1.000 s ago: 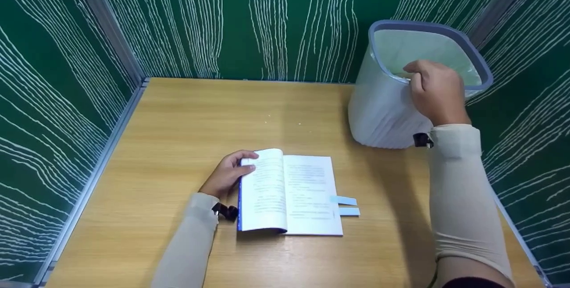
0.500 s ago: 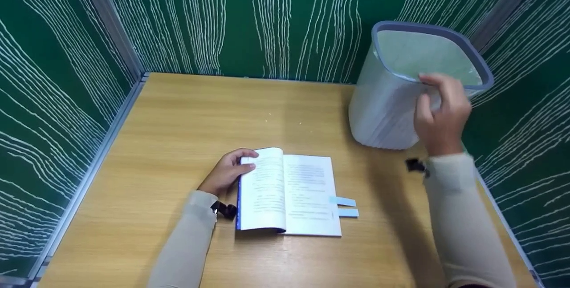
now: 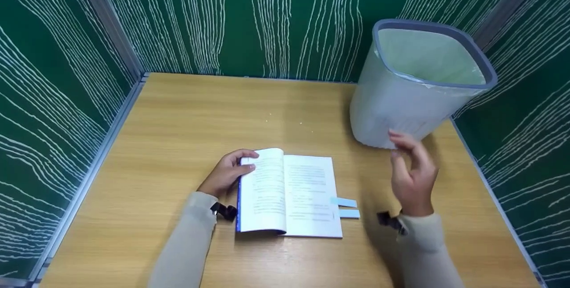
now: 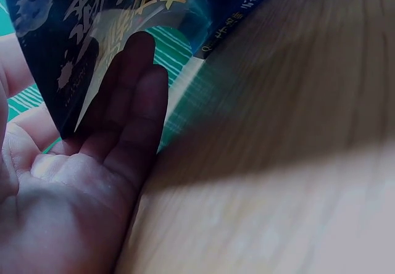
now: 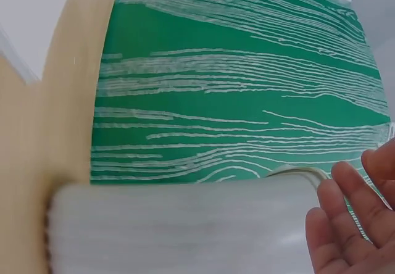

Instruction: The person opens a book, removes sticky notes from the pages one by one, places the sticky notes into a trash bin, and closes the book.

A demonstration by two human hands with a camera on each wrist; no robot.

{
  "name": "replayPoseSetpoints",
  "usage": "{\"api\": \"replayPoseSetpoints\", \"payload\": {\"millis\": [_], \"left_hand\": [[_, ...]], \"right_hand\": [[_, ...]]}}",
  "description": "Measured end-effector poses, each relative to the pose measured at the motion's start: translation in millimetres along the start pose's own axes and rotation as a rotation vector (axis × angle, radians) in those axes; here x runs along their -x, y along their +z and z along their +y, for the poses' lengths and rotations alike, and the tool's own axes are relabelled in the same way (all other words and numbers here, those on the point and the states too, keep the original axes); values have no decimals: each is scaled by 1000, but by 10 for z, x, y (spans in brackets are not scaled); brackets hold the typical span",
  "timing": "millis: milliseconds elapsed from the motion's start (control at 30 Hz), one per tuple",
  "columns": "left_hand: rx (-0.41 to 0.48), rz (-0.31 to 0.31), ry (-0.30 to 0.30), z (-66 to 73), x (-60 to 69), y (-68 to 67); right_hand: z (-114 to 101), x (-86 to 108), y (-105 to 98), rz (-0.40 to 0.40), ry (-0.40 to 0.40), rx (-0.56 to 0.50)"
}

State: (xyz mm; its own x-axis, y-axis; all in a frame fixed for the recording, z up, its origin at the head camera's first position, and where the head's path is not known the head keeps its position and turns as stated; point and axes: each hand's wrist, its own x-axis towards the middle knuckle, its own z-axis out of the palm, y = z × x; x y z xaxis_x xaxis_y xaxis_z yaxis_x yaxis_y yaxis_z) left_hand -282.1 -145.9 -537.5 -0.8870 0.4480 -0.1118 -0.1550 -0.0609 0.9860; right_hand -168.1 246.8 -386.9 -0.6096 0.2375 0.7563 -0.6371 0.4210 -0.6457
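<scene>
An open book (image 3: pixel 311 185) with printed pages lies on the table, its left half raised a little off the wood. My left hand (image 3: pixel 225 174) grips that half at its outer edge, thumb on the page and fingers behind the cover. In the left wrist view the dark blue cover (image 4: pixel 49 52) with gold and white lettering shows, fingers spread behind it. Two light blue sticky tabs (image 3: pixel 349 213) stick out from the right page edge. My right hand (image 3: pixel 414 172) is in the air between book and bin, fingers loosely bent, with nothing visible in it.
A white trash bin (image 3: pixel 401 110) with a grey-blue rim and a pale liner stands at the back right. Tiny white specks (image 3: pixel 267 120) dot the wooden table (image 3: pixel 200 110) behind the book. Green walls (image 3: pixel 236 21) with white lines enclose the back and sides.
My right hand has withdrawn from the bin's mouth, coming down and toward me, its fingers loosening from a pinch. The left hand and the book have stayed in place.
</scene>
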Motion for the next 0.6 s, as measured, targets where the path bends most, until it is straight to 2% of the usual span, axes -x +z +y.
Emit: {"api": "replayPoseSetpoints", "payload": {"millis": [167, 333, 467, 600], "left_hand": [[-22, -1, 12, 14, -4, 0], [-14, -9, 20, -7, -4, -10], [-28, -9, 30, -20, -2, -34], [-43, -6, 33, -15, 1, -43]], "right_hand": [[39, 239, 3, -37, 61, -5], [252, 461, -14, -80, 154, -18], [428, 634, -11, -133, 300, -15], [537, 766, -7, -239, 526, -13]]}}
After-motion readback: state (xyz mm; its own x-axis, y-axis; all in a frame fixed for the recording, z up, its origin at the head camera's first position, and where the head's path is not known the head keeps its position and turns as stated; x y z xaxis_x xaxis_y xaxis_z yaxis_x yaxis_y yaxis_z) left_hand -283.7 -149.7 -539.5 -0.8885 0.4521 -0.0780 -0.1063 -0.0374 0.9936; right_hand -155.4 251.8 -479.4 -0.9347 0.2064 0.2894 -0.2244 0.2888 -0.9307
